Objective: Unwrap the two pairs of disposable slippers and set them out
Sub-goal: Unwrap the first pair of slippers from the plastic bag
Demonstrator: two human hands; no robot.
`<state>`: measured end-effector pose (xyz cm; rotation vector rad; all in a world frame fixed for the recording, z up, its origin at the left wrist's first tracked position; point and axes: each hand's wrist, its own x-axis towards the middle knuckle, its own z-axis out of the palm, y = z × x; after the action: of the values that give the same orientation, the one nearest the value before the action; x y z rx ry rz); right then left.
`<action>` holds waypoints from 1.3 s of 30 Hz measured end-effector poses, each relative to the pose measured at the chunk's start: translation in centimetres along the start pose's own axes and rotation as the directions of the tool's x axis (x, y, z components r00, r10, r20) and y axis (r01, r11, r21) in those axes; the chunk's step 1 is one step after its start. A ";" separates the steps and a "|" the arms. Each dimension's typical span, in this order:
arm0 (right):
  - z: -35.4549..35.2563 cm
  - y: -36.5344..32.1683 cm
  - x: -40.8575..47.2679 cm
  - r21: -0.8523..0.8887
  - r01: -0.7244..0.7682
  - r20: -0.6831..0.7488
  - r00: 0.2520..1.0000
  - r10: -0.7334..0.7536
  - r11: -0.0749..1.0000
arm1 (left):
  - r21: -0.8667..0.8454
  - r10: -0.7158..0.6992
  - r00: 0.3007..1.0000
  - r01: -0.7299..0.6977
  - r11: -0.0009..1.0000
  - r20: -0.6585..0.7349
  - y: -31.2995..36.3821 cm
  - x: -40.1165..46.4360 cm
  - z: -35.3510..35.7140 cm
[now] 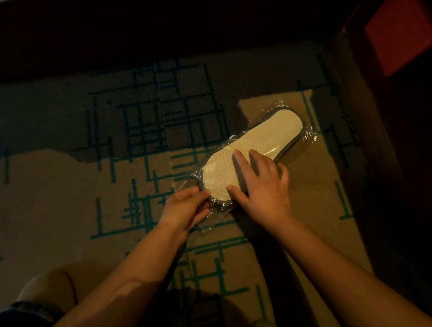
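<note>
right hand (pixel 264 190) flat on wrapped slippers (pixel 257 147), left hand (pixel 185 209) pinching wrap

Dim rm, teal-lined beige carpet (pixel 35 191)

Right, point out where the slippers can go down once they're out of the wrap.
Bare carpet lies open left of the clear-wrapped cream slipper pack, as far as the dark edge at top. A narrower strip runs right of it. Crowded: the near end, where the left hand and right hand work.
</note>
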<state>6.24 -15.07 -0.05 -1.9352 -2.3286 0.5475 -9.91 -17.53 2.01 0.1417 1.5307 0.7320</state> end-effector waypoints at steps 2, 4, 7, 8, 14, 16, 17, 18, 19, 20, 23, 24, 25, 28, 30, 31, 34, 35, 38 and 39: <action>0.0 0.0 0.1 0.112 -0.032 -0.024 0.999 0.035 0.993 | -0.049 -0.031 0.999 0.031 0.998 0.015 0.0 0.0 -0.1; -0.2 0.0 0.2 0.335 -0.124 -0.107 0.980 0.168 0.934 | -0.115 -0.076 0.996 0.080 0.990 0.036 0.0 0.2 -0.4; -0.6 0.9 0.4 0.775 -0.371 -0.030 0.786 0.618 0.511 | -0.211 -0.128 0.988 0.142 0.967 0.082 0.1 0.4 -0.8; -1.0 1.3 0.6 0.874 -0.415 0.128 0.699 0.704 0.253 | -0.246 -0.132 0.985 0.155 0.957 0.108 0.0 0.4 -0.9; -2.9 3.3 2.1 0.888 -0.335 0.460 0.632 0.624 -0.316 | -0.191 -0.079 0.987 0.105 0.976 0.139 -0.1 0.5 -1.5; -3.1 3.5 2.4 0.880 -0.327 0.475 0.613 0.631 -0.345 | -0.174 -0.055 0.986 0.083 0.981 0.158 0.0 0.6 -1.8; -3.2 3.6 2.6 0.870 -0.312 0.492 0.609 0.622 -0.382 | -0.173 -0.046 0.984 0.076 0.982 0.173 0.1 0.6 -2.0; -3.3 3.6 2.7 0.858 -0.297 0.509 0.610 0.607 -0.419 | -0.171 -0.042 0.981 0.076 0.982 0.191 0.1 0.7 -2.2; -3.4 3.7 2.9 0.851 -0.289 0.517 0.611 0.600 -0.439 | -0.173 -0.041 0.978 0.078 0.982 0.205 0.1 0.7 -2.4; -3.5 3.9 3.1 0.850 -0.286 0.518 0.610 0.600 -0.443 | -0.178 -0.041 0.976 0.080 0.981 0.212 0.2 0.8 -2.6; -4.3 4.6 4.0 0.857 -0.245 0.500 0.604 0.620 -0.453 | -0.204 -0.048 0.980 0.089 0.975 0.195 0.2 0.9 -3.7; -4.7 4.9 4.3 0.859 -0.215 0.491 0.601 0.631 -0.464 | -0.210 -0.051 0.982 0.090 0.974 0.181 0.1 1.0 -4.3; -5.2 5.4 4.8 0.861 -0.180 0.479 0.602 0.638 -0.476 | -0.216 -0.053 0.985 0.088 0.972 0.163 0.0 1.0 -4.9; -6.6 6.4 5.8 0.877 -0.175 0.446 0.647 0.618 -0.448 | -0.233 -0.046 0.992 0.073 0.970 0.120 -0.6 1.2 -6.7; -6.7 6.2 6.1 0.882 -0.273 0.466 0.628 0.623 -0.384 | -0.254 -0.037 0.991 0.068 0.965 0.127 -1.0 1.1 -7.3; -6.5 5.7 5.9 0.881 -0.331 0.472 0.592 0.653 -0.337 | -0.266 -0.035 0.990 0.070 0.961 0.136 -1.2 1.1 -7.2; -4.1 3.0 4.2 0.852 -0.484 0.464 0.527 0.712 -0.198 | -0.327 -0.046 0.987 0.094 0.940 0.153 -1.6 1.0 -6.3; -3.2 1.9 3.4 0.820 -0.538 0.515 0.547 0.660 -0.194 | -0.347 -0.052 0.986 0.106 0.932 0.160 -1.7 0.9 -5.8; -0.9 -0.6 1.7 0.731 -0.641 0.665 0.593 0.453 -0.234 | -0.343 -0.061 0.981 0.123 0.931 0.186 -2.2 0.6 -4.5; -0.5 -0.9 1.5 0.729 -0.643 0.671 0.605 0.429 -0.235 | -0.322 -0.071 0.978 0.133 0.937 0.197 -2.4 0.5 -4.3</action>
<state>5.21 -13.65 0.45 -1.8137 -0.2016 1.7831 -13.13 -20.64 0.00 -0.1229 1.2108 0.8597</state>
